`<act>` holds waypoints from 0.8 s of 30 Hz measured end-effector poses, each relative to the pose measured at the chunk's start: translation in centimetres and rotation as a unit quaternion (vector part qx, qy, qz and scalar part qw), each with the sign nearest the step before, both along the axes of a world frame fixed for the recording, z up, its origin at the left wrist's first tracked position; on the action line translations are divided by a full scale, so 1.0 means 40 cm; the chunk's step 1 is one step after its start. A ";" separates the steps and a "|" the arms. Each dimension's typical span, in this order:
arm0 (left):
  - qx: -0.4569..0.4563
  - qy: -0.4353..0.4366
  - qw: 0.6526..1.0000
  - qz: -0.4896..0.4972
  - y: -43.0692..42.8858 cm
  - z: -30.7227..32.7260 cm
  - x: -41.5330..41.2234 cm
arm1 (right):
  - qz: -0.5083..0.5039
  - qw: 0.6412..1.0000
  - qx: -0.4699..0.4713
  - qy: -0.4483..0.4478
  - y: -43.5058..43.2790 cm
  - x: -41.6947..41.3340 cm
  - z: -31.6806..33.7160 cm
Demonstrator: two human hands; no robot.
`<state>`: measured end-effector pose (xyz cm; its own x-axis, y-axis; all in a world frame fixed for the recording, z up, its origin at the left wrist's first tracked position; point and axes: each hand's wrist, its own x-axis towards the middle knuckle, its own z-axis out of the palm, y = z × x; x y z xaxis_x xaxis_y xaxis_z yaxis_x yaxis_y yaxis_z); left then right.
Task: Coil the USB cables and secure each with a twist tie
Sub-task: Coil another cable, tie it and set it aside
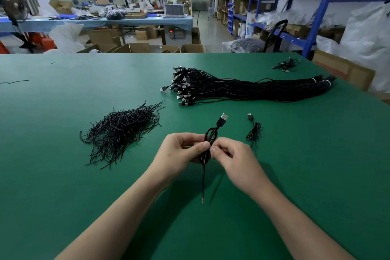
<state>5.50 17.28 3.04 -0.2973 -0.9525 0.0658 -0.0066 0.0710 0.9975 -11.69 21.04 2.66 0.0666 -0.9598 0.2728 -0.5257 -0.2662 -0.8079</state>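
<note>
One wide green desk (63, 133) carries everything. A long bundle of loose USB cables (242, 88) lies right of centre, bound near its far end, and a heap of black twist ties (120, 131) lies to the left. Both hands are close together just above the desk in the near middle. The left hand (179, 152) pinches the coiled cable (211, 135) at its waist, with the plug pointing away. The right hand (234, 158) pinches the same waist, probably working a tie round it. One finished coil (254, 132) lies just to their right. A thin strand (203, 181) hangs straight down from the grip; I cannot tell whether it is the tie's tail or the cable's end. The step in hand looks like the twisting. To do it well, hold the left pinch firm so the loops do not slip, set the tie across the middle, and turn its tails snugly without kinking the cable.
</note>
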 end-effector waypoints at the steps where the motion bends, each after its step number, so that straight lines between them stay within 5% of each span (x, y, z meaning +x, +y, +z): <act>1: -0.025 -0.010 1.000 0.004 0.000 0.000 -0.002 | 0.015 0.998 0.033 -0.049 -0.002 -0.001 0.001; 9: -0.311 -0.144 0.939 0.031 0.007 0.012 0.010 | 0.137 0.852 0.248 -0.441 -0.012 -0.012 -0.003; 12: -0.325 -0.150 0.934 0.005 0.007 0.016 0.015 | 0.127 0.858 0.252 -0.430 -0.013 -0.022 -0.003; 16: -0.276 -0.151 0.949 0.019 0.009 0.018 0.008 | 0.075 0.944 0.165 -0.277 -0.011 -0.014 0.001; 18: -0.281 -0.152 0.947 0.032 0.006 0.021 0.010 | 0.065 0.959 0.133 -0.243 -0.009 -0.006 0.004; 24: -0.438 -0.179 0.880 0.036 0.015 0.029 0.006 | 0.128 0.839 0.251 -0.465 -0.008 -0.014 0.007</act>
<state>5.75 17.87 4.20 -0.3892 -0.6002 0.6988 -0.3453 0.7984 0.4933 -12.23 20.71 2.95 0.2703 -0.9559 -0.1145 0.4172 0.2235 -0.8809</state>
